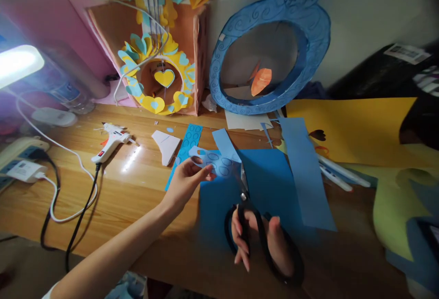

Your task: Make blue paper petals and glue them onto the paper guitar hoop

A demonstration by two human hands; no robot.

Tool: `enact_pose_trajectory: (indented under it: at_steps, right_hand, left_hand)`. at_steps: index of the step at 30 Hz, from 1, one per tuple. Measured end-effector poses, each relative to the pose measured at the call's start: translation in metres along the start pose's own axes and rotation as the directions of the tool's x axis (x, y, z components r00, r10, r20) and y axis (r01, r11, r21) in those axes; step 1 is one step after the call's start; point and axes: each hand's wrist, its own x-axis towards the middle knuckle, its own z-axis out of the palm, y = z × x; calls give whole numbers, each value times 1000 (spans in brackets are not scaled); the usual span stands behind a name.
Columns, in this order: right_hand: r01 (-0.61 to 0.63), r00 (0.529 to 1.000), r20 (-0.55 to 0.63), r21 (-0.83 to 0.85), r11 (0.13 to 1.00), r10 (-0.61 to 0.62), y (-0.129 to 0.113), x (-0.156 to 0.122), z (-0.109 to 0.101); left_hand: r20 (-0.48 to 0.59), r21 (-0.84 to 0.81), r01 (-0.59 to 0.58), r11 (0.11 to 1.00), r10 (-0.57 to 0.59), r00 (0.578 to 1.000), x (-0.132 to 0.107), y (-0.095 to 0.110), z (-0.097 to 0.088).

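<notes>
Pinched between the thumb and fingers of my left hand is a light blue paper strip with ovals drawn on it; its left part has cut-outs. My right hand has its fingers through the handles of black scissors. The scissor blades point away from me and meet the strip's right end; how far they are apart is hard to make out. Under the hands lies a dark blue sheet. A brighter blue strip with drawn ovals lies just behind my left hand.
A white glue gun with a black cord lies at left, near a power strip. Behind stand a decorated cardboard box and a blue oval frame. Pens, a light blue sheet and yellow card lie right.
</notes>
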Motion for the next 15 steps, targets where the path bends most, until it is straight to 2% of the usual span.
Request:
enact_pose_trajectory:
  at_steps: [2,3,5,6,8,11,14,15]
  right_hand:
    - [-57,998,17,73,996,56,5,-3,6]
    - [-62,998,-11,93,994,63,7,-3,9]
    - [10,988,-156,54,998,-2,7,1,11]
    - [76,963,-257,-12,997,-77,5,4,11]
    - [175,885,-400,-189,966,-239,-2,10,7]
    - [238,784,-471,-373,897,-405,-11,15,-4]
    - [269,665,-530,-488,831,-526,-16,13,-11]
    - [269,642,-530,-520,811,-554,-18,12,-13]
  left_hand:
    - [-14,-81,35,996,-36,999,-4,2,0]
    - [-6,-121,60,991,-62,998,-7,2,0]
    - [30,-191,122,974,-119,992,-13,-1,4]
    - [55,-214,157,964,-148,987,-17,-3,7]
    - [113,-237,223,946,-201,973,-25,-11,13]
    - [161,-179,270,946,-243,957,-37,-20,21]
    - [198,-38,251,967,-239,950,-42,-20,22]
    - [225,6,243,970,-238,945,-43,-18,21]
